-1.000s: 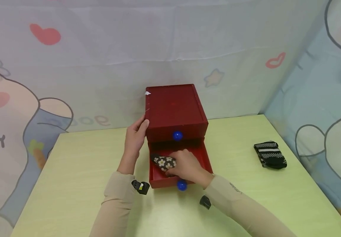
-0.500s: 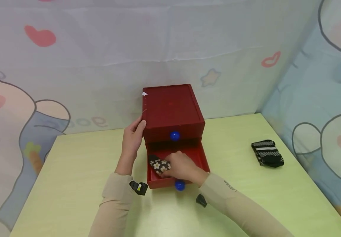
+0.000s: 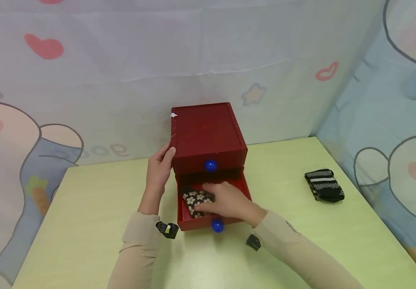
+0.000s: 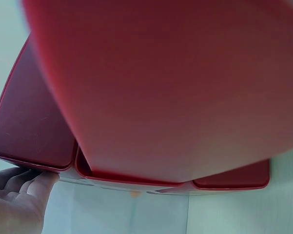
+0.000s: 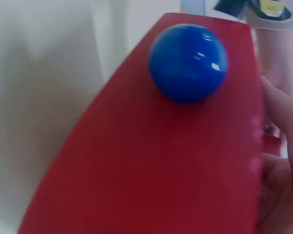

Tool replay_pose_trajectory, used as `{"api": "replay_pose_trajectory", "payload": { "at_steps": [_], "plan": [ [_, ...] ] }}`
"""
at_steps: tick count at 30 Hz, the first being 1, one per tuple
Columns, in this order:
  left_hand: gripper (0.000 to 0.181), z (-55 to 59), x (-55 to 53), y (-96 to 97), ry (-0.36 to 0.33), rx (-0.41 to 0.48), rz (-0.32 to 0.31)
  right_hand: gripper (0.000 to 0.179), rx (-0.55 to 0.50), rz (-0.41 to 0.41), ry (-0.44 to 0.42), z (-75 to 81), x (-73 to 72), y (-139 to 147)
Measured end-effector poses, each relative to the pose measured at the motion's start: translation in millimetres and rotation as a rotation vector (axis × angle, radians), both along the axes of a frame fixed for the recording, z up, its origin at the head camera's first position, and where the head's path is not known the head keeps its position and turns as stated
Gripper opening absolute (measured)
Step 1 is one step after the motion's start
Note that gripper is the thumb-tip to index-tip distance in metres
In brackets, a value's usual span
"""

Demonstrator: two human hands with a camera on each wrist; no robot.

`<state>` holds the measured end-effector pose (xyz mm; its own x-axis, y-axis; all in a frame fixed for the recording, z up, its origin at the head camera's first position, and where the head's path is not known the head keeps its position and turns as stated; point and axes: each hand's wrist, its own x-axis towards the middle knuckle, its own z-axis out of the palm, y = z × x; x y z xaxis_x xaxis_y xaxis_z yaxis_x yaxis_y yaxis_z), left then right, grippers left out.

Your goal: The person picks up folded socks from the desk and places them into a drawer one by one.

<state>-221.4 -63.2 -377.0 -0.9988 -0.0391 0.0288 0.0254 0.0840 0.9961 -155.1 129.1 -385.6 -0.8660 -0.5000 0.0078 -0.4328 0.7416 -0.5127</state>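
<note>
In the head view, a red two-drawer unit (image 3: pixel 205 130) stands against the back cloth, its lower drawer (image 3: pixel 245 188) pulled out. My left hand (image 3: pixel 159 168) rests on the unit's left side near the front corner, thumb at the edge; the left wrist view also has this hand (image 4: pixel 22 200) at the unit. In the lower drawer lies a folded dark sock with white daisies (image 3: pixel 191 198). Over its right part is my right hand (image 3: pixel 227 202), thumb and fingers spread apart. The right wrist view is filled by the drawer front (image 5: pixel 151 161) and its blue knob (image 5: pixel 187 63), hiding the sock.
A folded black-and-white striped sock (image 3: pixel 324 185) lies on the pale green table (image 3: pixel 280 237) at the right. The upper drawer, with its own blue knob (image 3: pixel 210 165), is pushed in. Printed cloth walls (image 3: pixel 139 48) border the table behind and at the sides.
My right hand has loosened its grip on the daisy sock, its fingers spreading, and the sock now lies flatter in the drawer. My left hand stays at the unit. The view has shifted slightly.
</note>
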Motion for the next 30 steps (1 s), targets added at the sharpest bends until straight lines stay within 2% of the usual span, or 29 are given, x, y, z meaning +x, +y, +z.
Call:
{"api": "replay_pose_trajectory", "payload": {
  "at_steps": [4,7,12,17,23,27,30],
  "plan": [
    [0.047,-0.4,-0.4,0.7,-0.003,-0.006,0.006,0.057,-0.086,-0.001,0.051,8.5,6.1,15.7],
    [0.046,-0.1,0.1,1.3,-0.003,-0.011,0.008,0.064,-0.163,-0.001,0.043,15.4,11.1,30.9],
    [0.047,0.5,0.5,1.7,0.003,-0.016,0.003,0.066,-0.287,-0.041,0.021,23.9,19.7,60.2],
    [0.047,-0.1,0.4,0.2,0.011,-0.010,-0.002,0.064,-0.389,-0.095,0.073,26.1,25.9,87.3],
    [0.047,-0.7,0.1,-0.5,0.012,-0.010,0.000,0.060,-0.444,-0.137,0.124,24.2,31.5,112.0],
    [0.047,-0.4,0.5,0.6,0.007,-0.011,0.001,0.058,-0.475,-0.170,0.140,17.6,36.6,123.6],
    [0.047,-0.3,1.0,1.8,0.007,-0.009,-0.002,0.058,-0.458,-0.175,0.216,7.2,43.0,125.7]
  ]
}}
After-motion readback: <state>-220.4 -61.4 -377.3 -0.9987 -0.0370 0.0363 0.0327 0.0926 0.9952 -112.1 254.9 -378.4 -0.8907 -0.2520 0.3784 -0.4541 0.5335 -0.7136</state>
